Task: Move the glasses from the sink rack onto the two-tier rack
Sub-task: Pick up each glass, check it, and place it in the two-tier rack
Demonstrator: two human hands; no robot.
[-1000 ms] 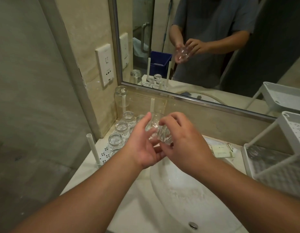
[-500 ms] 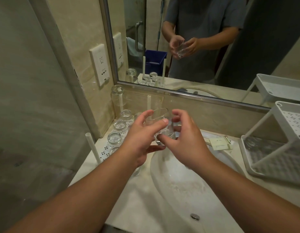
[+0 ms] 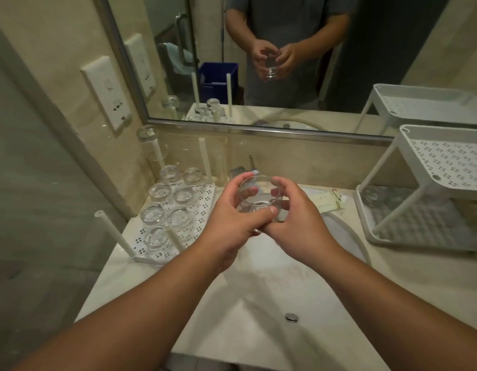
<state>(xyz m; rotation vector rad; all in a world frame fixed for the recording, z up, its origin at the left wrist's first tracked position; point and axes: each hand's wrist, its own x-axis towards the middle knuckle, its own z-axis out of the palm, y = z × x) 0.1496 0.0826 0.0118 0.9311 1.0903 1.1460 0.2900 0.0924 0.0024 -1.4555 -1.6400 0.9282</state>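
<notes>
A clear drinking glass is upright over the basin, mouth up, held between both hands. My left hand wraps its left side, thumb across the front. My right hand grips its right side. Left of the basin, the white perforated sink rack carries several glasses standing upside down; one more is upended on its back post. At the right stands the white two-tier rack, its upper shelf bare; the lower tier is partly hidden by the shelf.
A white washbasin with a metal drain lies below my hands. A mirror runs along the back wall. Paper sachets lie on the counter behind the basin. White posts stick up from the sink rack's corners. A wall socket is at the left.
The glass has been turned from tilted on its side to upright, mouth up, and brought slightly nearer and right over the basin. Both hands stayed on it.
</notes>
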